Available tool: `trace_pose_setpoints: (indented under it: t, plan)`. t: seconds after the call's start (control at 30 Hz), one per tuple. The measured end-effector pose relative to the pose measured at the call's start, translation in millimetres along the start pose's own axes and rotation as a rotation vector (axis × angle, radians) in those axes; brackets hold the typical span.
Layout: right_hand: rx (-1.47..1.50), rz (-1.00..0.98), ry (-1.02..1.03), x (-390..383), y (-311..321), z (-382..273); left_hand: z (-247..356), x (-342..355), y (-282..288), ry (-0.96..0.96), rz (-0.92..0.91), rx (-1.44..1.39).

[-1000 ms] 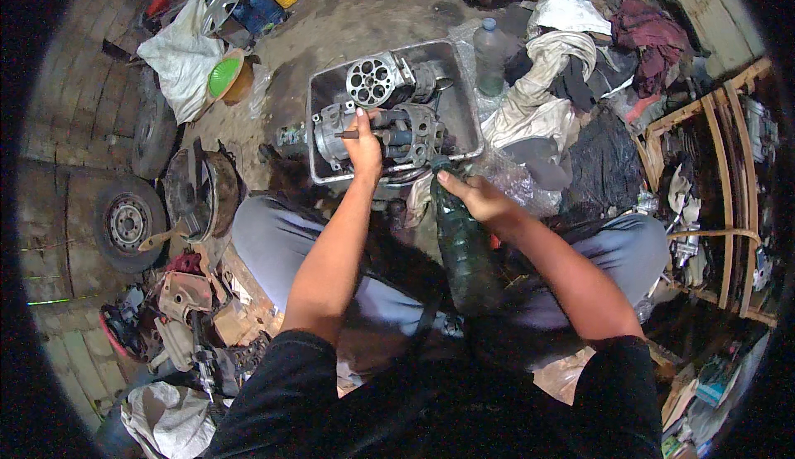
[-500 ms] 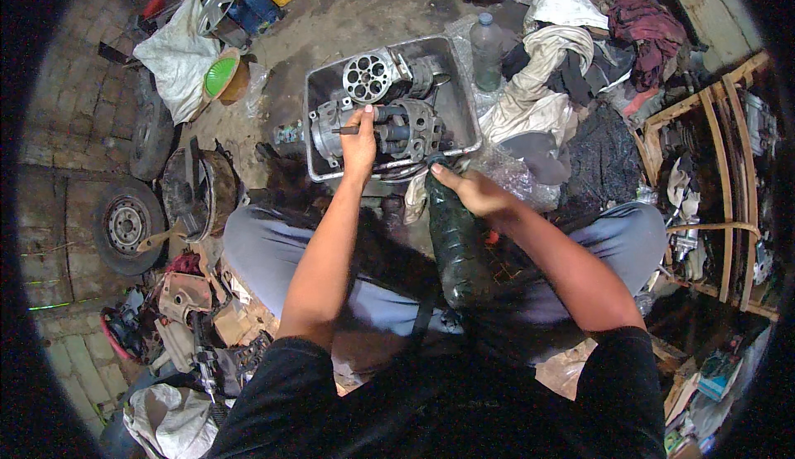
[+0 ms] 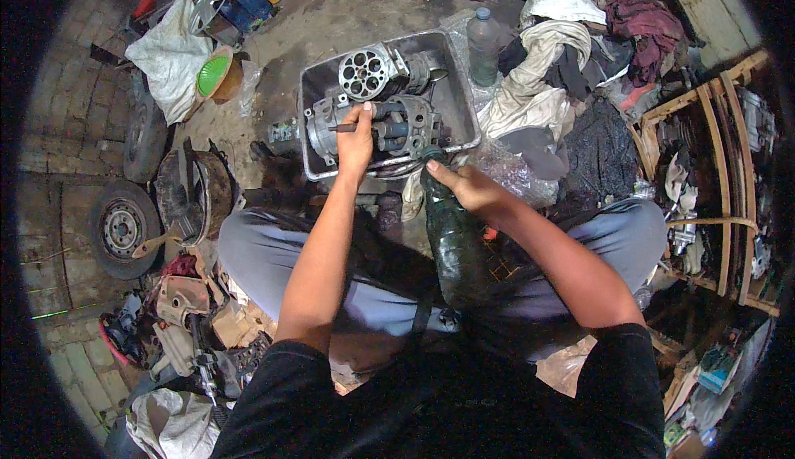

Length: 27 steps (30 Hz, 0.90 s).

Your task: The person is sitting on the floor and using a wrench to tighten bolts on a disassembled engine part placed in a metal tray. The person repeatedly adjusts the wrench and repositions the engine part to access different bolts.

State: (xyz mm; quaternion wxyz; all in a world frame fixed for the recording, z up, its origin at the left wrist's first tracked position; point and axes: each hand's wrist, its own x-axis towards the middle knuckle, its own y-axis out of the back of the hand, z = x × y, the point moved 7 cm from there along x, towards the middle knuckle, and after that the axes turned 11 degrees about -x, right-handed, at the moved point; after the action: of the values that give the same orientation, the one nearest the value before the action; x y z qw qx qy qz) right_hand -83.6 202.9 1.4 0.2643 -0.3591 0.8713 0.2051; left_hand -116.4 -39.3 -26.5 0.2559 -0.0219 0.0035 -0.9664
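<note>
A metal tray (image 3: 464, 124) holds greasy compressor parts: a silver round plate with several holes (image 3: 364, 76) at the back and a housing with dark pistons and a perforated disc (image 3: 418, 128) at the front. My left hand (image 3: 354, 138) is closed on the housing assembly, with a short dark rod sticking out past its fingers to the left. My right hand (image 3: 460, 182) grips a large dark green plastic bottle (image 3: 447, 244) near its neck, which is tilted toward the tray's front edge at the perforated disc. Where the bottle's mouth meets the parts is unclear.
A clear bottle (image 3: 483, 49) stands right of the tray, near piled cloths (image 3: 559, 70). A wheel (image 3: 124, 227), a green bowl (image 3: 211, 78) and a white sack (image 3: 166, 53) lie left. Scrap parts (image 3: 182, 310) lie lower left; a wooden crate (image 3: 708, 186) is at right.
The whole scene has shifted slightly up and left in the view. Both hands keep their grips, and the green bottle's neck sits a little closer to the tray's parts.
</note>
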Motion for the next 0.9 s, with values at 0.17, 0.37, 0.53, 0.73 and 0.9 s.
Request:
trace_pose_setpoints:
  t: [0.17, 0.37, 0.53, 0.73, 0.9]
  plan:
    - [-0.038, -0.022, 0.022, 6, 0, 4, 2, 0, -1, 0.005, 0.008, 0.002]
    - [-0.011, -0.058, -0.004, 11, -6, 12, 2, 2, -1, -0.019, -0.004, 0.003]
    - [-0.035, 0.099, 0.205, 11, 2, 1, 3, 1, -2, 0.001, -0.011, -0.001]
    - [-0.228, 0.367, 0.236, -4, 59, -42, 7, -2, -2, -0.003, 0.007, 0.022]
    - [-0.334, 0.995, 0.557, -36, 119, -87, 2, 0, -1, 0.036, 0.021, -0.01]
